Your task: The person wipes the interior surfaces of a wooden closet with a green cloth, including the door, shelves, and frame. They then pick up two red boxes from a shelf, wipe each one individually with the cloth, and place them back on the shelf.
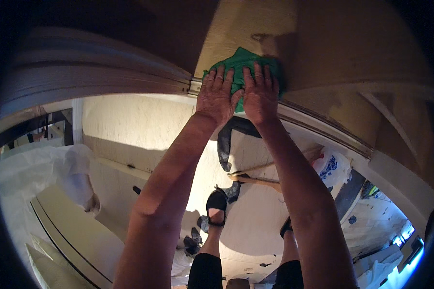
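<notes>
A crumpled green cloth [241, 57] lies against a wood-grain panel [253, 18], just above a light metal edge track [325, 132]. My left hand [217, 92] holds the cloth's left half down, its fingers stretched out flat. Beside it, my right hand [261, 94] presses the cloth's right half to the same panel. The two thumbs nearly touch. Both arms reach straight out, and the part of the cloth beneath the palms is hidden.
On the pale floor below lie black crumpled pieces [225, 144] and a wooden strip [256, 180]. A white plastic bag [332, 166] with printing sits at the right. White plastic sheeting [39, 166] and a light board [76, 231] occupy the left. My black shoe [217, 200] stands among scraps.
</notes>
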Action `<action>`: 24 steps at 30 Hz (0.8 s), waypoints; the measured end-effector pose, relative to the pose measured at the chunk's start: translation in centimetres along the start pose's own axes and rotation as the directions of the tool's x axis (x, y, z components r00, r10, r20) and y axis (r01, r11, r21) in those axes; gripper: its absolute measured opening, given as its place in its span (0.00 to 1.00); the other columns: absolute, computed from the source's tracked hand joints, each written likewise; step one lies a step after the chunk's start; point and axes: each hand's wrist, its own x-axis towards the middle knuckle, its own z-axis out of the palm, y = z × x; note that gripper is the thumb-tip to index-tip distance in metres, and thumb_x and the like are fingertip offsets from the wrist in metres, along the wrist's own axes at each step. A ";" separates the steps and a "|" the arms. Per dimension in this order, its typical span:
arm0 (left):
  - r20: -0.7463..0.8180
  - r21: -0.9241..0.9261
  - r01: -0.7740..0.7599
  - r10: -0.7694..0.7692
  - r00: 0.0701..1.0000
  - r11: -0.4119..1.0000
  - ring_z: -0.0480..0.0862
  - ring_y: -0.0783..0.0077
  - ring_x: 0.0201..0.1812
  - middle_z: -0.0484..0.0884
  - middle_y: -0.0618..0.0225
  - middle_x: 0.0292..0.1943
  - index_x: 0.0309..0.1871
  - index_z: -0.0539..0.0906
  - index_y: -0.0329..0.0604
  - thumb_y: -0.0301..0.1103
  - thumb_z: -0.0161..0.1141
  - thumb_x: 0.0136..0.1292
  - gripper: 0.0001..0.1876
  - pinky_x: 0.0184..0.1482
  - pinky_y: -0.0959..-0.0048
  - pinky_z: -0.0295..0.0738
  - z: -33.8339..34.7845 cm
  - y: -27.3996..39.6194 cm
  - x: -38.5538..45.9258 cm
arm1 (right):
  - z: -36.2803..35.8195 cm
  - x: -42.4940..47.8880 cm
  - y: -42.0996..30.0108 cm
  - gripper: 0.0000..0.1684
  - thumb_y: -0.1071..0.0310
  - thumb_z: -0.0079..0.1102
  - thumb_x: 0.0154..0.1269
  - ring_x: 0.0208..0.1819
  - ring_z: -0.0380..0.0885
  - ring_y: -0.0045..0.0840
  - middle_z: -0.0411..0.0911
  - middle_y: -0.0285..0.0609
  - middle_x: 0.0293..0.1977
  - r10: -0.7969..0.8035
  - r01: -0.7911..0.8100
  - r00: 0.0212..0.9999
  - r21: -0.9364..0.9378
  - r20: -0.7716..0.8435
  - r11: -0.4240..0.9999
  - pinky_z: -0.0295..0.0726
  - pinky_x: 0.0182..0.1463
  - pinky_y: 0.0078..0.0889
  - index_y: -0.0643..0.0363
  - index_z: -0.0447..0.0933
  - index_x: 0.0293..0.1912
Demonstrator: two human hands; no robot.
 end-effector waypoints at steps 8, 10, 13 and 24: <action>0.102 -0.051 0.324 -0.318 0.943 0.945 0.47 0.49 0.76 0.46 0.47 0.76 0.76 0.48 0.38 0.45 0.44 0.68 0.37 0.76 0.59 0.42 0.8 -2.0 3.1 | 2.7 6.1 -2.4 0.33 0.64 0.57 0.60 0.73 0.52 0.46 0.57 0.46 0.71 -0.206 0.202 0.976 0.054 0.076 0.978 0.47 0.72 0.60 0.46 0.67 0.67; 0.071 -0.034 0.331 -0.328 0.942 0.943 0.47 0.48 0.76 0.46 0.48 0.76 0.76 0.48 0.39 0.44 0.45 0.68 0.37 0.76 0.58 0.41 1.7 -2.1 3.3 | 2.4 6.3 -1.9 0.33 0.65 0.56 0.60 0.73 0.52 0.46 0.56 0.46 0.71 -0.252 0.247 0.964 0.072 0.082 0.966 0.47 0.72 0.60 0.45 0.66 0.67; 0.063 -0.048 0.332 -0.329 0.942 0.942 0.47 0.48 0.76 0.46 0.49 0.76 0.76 0.49 0.43 0.44 0.45 0.68 0.36 0.76 0.56 0.39 1.4 -1.5 3.1 | 0.9 5.9 -1.5 0.32 0.62 0.55 0.62 0.73 0.52 0.44 0.55 0.45 0.72 -0.206 0.199 0.969 0.058 0.138 0.978 0.48 0.73 0.57 0.46 0.66 0.67; -0.096 -0.202 0.010 -0.030 0.995 0.979 0.54 0.46 0.74 0.54 0.50 0.74 0.73 0.61 0.52 0.46 0.50 0.69 0.31 0.75 0.52 0.42 1.1 3.4 2.3 | -0.2 0.6 3.3 0.28 0.67 0.52 0.60 0.65 0.61 0.53 0.62 0.56 0.64 -0.074 0.069 0.989 -0.047 -0.126 0.996 0.63 0.65 0.61 0.55 0.69 0.61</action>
